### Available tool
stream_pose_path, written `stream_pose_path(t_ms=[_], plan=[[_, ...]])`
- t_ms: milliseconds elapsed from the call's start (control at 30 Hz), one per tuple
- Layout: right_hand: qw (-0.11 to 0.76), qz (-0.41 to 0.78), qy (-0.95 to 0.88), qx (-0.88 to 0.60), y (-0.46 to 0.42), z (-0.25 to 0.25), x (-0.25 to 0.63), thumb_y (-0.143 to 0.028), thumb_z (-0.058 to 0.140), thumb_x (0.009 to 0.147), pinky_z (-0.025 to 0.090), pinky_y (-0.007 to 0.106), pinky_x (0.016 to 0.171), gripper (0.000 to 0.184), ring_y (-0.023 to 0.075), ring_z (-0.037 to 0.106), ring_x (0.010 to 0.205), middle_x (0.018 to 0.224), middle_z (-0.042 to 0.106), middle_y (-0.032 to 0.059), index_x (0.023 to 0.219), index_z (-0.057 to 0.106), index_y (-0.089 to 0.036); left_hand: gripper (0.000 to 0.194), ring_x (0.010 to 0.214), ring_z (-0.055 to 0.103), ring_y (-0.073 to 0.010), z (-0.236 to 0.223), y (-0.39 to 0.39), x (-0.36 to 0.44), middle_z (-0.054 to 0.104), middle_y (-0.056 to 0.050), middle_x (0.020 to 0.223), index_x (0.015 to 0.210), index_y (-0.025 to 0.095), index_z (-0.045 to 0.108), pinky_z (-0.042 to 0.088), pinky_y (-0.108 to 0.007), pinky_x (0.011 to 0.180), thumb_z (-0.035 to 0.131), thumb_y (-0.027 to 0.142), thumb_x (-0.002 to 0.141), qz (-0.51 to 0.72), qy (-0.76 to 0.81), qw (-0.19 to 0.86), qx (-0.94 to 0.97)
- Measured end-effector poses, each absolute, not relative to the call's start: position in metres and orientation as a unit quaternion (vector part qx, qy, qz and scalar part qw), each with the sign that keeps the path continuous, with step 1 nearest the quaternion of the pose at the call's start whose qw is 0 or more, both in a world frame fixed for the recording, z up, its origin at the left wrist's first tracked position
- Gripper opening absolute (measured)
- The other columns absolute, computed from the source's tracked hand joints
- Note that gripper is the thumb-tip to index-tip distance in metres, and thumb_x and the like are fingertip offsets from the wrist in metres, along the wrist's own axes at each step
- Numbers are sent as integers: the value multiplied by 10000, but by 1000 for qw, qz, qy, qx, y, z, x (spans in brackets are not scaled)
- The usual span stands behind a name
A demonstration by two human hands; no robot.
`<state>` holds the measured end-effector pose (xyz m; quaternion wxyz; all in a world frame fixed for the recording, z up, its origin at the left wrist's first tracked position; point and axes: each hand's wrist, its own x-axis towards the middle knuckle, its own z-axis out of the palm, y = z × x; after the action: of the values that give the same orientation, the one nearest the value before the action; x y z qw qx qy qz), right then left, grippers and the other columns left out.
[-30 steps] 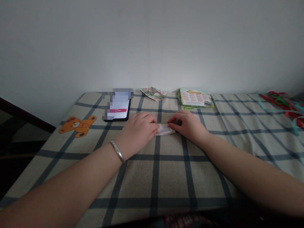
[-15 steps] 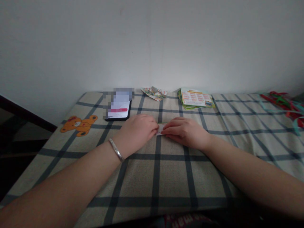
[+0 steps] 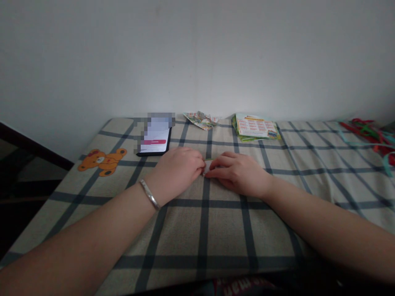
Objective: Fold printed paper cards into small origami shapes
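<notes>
A small folded piece of printed paper [image 3: 208,160] lies on the checked cloth between my hands, mostly hidden by my fingers; only slivers of its edge show. My left hand [image 3: 182,169], with a silver bangle at the wrist, is closed with its fingertips pinching the paper's left end. From the other side my right hand [image 3: 242,172] presses on the paper, fingers bent and close together. Its fingertips almost meet those of my left hand at the near edge. The right hand's thumb is hidden.
Against the wall, a phone [image 3: 154,137] with a lit screen lies left of a creased printed paper [image 3: 202,120]. A stack of printed leaflets [image 3: 256,126] is further right. Tangled red, green and teal ribbons [image 3: 370,133] lie at the far right. A bear cutout [image 3: 103,161] sits left.
My right hand has shifted from pinching the paper's right end to reaching over it, its fingertips sliding left toward my left hand. Less of the paper shows. My left hand has hardly moved.
</notes>
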<state>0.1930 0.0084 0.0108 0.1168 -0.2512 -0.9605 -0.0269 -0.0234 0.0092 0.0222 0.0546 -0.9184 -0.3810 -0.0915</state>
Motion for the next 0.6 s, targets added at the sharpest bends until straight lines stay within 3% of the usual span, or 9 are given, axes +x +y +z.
stream_pose_path(t_ms=[433,600], plan=[[107,-42,-966,-233,11,8,197,-250,498,949,455,329,754,305,212,561,991,1139,655,36,1215,640,-295,206,926,629,-215,26,9,-27,679,-33,987,941,205,733,498,-364,809,531,245,923,-61,-389,28,-919],[119,-28,-962,-243,10,8,198,-243,519,937,451,309,737,296,199,565,987,1137,651,20,1195,646,-315,243,1042,616,-194,32,13,-37,652,-24,1169,1084,237,711,493,-330,889,520,231,934,-30,-369,-42,-928]])
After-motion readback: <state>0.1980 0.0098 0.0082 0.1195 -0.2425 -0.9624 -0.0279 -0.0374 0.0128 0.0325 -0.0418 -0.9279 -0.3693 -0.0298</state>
